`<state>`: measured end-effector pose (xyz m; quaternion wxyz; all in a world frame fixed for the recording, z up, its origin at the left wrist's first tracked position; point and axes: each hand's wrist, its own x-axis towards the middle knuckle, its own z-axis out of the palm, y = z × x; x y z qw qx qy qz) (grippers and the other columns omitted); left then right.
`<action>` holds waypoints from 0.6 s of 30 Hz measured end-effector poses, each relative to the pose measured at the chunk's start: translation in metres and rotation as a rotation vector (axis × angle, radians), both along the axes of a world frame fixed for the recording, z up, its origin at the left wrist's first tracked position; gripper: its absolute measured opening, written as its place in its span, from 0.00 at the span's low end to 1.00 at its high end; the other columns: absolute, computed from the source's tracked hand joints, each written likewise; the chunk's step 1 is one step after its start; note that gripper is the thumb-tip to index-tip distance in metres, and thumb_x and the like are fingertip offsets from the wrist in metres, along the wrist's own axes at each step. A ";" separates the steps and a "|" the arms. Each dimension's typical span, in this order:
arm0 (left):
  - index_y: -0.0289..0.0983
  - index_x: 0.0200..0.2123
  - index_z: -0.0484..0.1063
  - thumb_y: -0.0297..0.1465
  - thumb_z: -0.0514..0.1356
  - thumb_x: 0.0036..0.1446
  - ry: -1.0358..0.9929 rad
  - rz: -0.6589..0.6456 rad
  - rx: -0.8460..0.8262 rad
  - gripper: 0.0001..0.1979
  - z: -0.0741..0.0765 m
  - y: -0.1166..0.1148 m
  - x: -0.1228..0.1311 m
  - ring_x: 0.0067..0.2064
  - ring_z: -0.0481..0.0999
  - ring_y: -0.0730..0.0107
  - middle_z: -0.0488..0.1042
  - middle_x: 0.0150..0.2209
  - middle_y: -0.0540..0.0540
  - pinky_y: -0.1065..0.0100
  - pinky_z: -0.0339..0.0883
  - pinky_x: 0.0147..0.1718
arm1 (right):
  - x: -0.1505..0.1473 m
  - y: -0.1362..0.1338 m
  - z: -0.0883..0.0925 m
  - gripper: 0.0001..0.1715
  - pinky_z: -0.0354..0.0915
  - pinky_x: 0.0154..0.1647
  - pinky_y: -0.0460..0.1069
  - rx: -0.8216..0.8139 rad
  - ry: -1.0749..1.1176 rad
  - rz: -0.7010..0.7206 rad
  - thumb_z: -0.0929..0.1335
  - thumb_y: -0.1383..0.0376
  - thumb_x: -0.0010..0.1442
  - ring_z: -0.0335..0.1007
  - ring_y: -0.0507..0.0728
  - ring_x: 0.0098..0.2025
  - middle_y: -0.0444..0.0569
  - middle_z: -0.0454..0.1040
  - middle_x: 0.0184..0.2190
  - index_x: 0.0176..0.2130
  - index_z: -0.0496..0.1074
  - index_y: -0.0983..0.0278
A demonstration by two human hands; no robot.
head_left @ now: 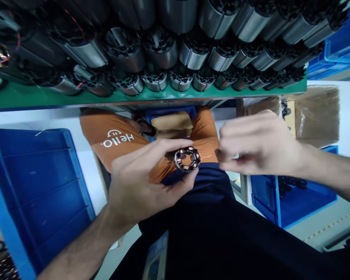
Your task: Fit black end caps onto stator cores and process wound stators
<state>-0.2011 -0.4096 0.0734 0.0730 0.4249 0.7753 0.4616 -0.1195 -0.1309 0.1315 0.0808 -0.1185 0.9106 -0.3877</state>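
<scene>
My left hand (146,179) grips a small motor stator (177,162), thumb below and fingers above its round body. The open end of the stator faces up, showing a ring of copper windings around a hollow centre. To its right, my right hand (253,144) is closed like a fist, blurred by motion and apart from the stator. Thin wire strands (206,157) stick out from the stator toward the right hand. Dark patches show at the right fingers, but what they hold is too smeared to make out.
Rows of metal stators (192,54) stand on a green bench surface (175,94) ahead. A blue crate (46,186) is at the left. A blue bin (309,206) with dark parts and a plastic-lined carton (317,112) stand at the right. Orange-clad legs (105,128) are below the bench.
</scene>
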 end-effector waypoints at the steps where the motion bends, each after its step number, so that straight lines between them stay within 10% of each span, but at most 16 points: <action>1: 0.45 0.59 0.83 0.31 0.76 0.68 -0.005 0.003 0.030 0.18 -0.001 -0.002 0.000 0.53 0.95 0.59 0.93 0.55 0.50 0.62 0.92 0.56 | -0.001 0.005 0.004 0.21 0.78 0.32 0.48 -0.100 -0.069 -0.052 0.82 0.52 0.72 0.79 0.56 0.36 0.45 0.79 0.34 0.31 0.81 0.56; 4: 0.49 0.57 0.84 0.26 0.76 0.70 0.106 0.017 0.081 0.17 -0.004 -0.009 0.002 0.58 0.94 0.58 0.91 0.61 0.51 0.57 0.92 0.62 | -0.004 0.014 0.005 0.25 0.79 0.33 0.49 -0.496 -0.459 -0.235 0.84 0.45 0.70 0.81 0.56 0.38 0.48 0.83 0.39 0.35 0.82 0.59; 9: 0.46 0.53 0.83 0.24 0.75 0.70 0.321 0.005 0.124 0.13 -0.007 -0.002 0.006 0.54 0.95 0.62 0.92 0.58 0.52 0.54 0.90 0.67 | -0.002 -0.003 -0.019 0.25 0.75 0.24 0.46 -0.784 -0.977 -0.129 0.84 0.45 0.70 0.81 0.53 0.24 0.44 0.86 0.31 0.44 0.84 0.63; 13: 0.40 0.55 0.83 0.26 0.75 0.68 0.387 -0.057 0.136 0.15 -0.008 0.002 0.004 0.49 0.96 0.60 0.94 0.50 0.48 0.57 0.88 0.69 | 0.005 -0.014 -0.012 0.16 0.64 0.24 0.45 -0.308 -0.331 0.004 0.75 0.62 0.79 0.74 0.50 0.24 0.41 0.81 0.28 0.36 0.78 0.61; 18: 0.44 0.56 0.81 0.32 0.73 0.71 0.141 0.054 0.093 0.13 -0.019 -0.018 -0.002 0.46 0.96 0.58 0.93 0.48 0.48 0.61 0.93 0.52 | 0.012 -0.008 0.062 0.07 0.72 0.32 0.50 0.152 0.168 0.147 0.74 0.63 0.84 0.83 0.54 0.34 0.46 0.86 0.38 0.48 0.83 0.61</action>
